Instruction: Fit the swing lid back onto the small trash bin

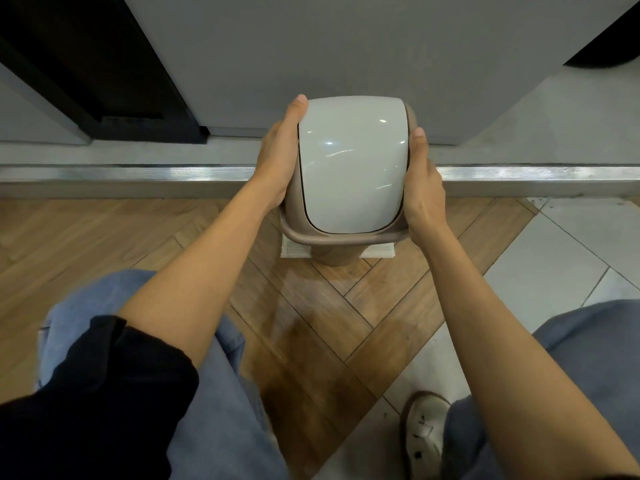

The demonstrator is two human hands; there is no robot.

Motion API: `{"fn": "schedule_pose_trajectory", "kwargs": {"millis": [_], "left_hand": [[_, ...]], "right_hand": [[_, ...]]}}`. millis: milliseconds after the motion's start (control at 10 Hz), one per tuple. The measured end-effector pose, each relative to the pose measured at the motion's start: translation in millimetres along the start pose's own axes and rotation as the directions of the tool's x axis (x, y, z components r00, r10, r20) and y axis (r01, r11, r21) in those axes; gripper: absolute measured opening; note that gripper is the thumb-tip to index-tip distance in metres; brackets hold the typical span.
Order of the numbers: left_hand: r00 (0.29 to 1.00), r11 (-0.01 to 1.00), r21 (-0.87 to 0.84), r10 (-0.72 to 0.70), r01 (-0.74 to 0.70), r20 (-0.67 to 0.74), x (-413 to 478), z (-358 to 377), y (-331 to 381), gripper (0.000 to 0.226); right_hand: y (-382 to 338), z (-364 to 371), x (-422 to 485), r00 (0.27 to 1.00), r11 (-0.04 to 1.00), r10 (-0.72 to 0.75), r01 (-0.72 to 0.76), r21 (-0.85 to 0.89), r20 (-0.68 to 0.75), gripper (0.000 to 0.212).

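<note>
The swing lid (349, 164) is a domed white flap set in a beige frame, seen from above. It sits over the small beige trash bin (334, 256), of which only a narrow part of the body shows below the lid's front rim. My left hand (280, 161) grips the lid's left side, fingers along the frame. On the opposite side my right hand (424, 188) presses against the frame. Whether the lid is fully seated on the bin is hidden.
A white flat piece (379, 251) lies under the bin on the herringbone wood floor (311, 323). A metal door track (138, 173) and grey wall (346, 46) lie just behind. Pale tiles (571, 265) are at right. My knees and a white shoe (424, 434) are below.
</note>
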State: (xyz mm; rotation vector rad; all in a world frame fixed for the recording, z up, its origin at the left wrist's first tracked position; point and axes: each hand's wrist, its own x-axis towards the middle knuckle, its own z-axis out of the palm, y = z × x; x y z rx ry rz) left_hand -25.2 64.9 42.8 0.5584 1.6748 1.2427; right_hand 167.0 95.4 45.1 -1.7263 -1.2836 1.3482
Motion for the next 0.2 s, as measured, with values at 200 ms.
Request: {"fn": "schedule_pose_trajectory", "kwargs": {"millis": [200], "left_hand": [[0.989, 0.836, 0.549, 0.090, -0.011, -0.117, -38.6, -5.3, 56.1, 0.078]], "right_hand": [[-57.8, -34.7, -18.3, 0.999, 0.937, -0.037, 0.041, -0.346, 0.020, 0.075]]}}
